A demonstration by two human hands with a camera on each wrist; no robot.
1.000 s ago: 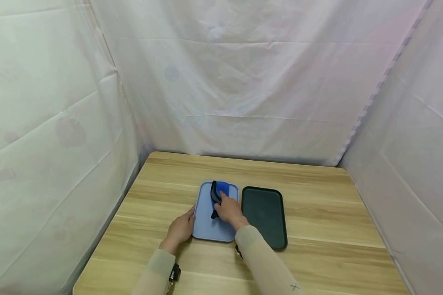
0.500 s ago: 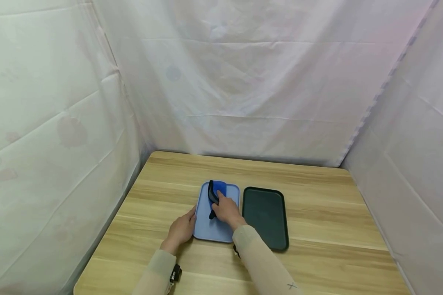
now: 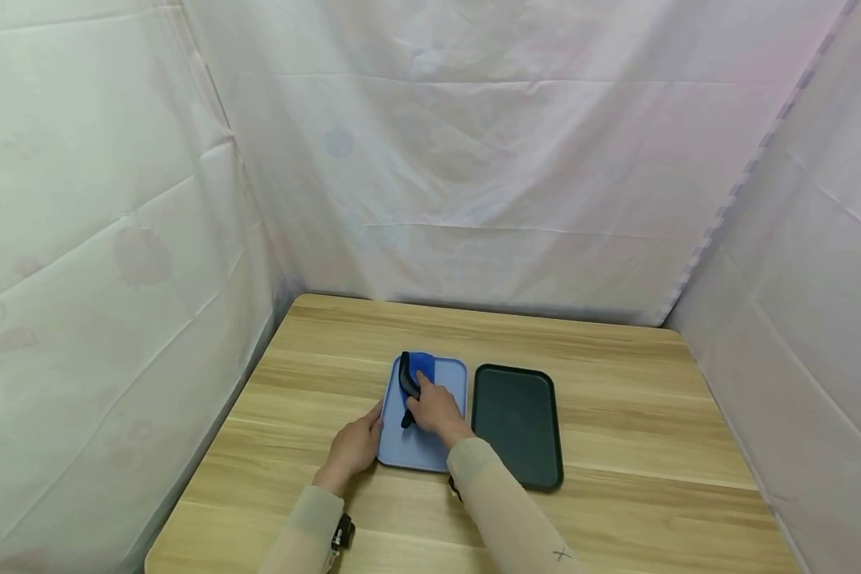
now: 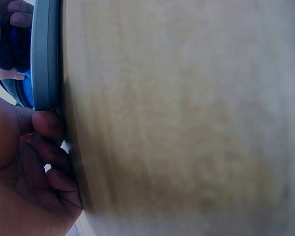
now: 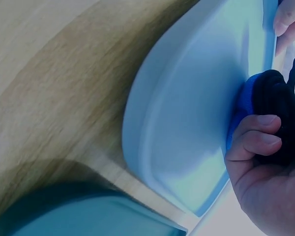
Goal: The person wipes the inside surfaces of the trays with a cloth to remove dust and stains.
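Shifted left since the earlier frame: the blue-bodied, brush-like tool with a curved black handle, now near the far left corner of the light-blue rectangular plastic tray. With my right hand I've got fingers curled round that handle, index reaching over the blue part. On the tray's left rim, my left hand has bent fingers, seemingly pinching it. Tool's probably light, handle stiff, blue face maybe softer; hold mid-handle. Tray looks stiff, likely slippery, so keep the rim steadied.
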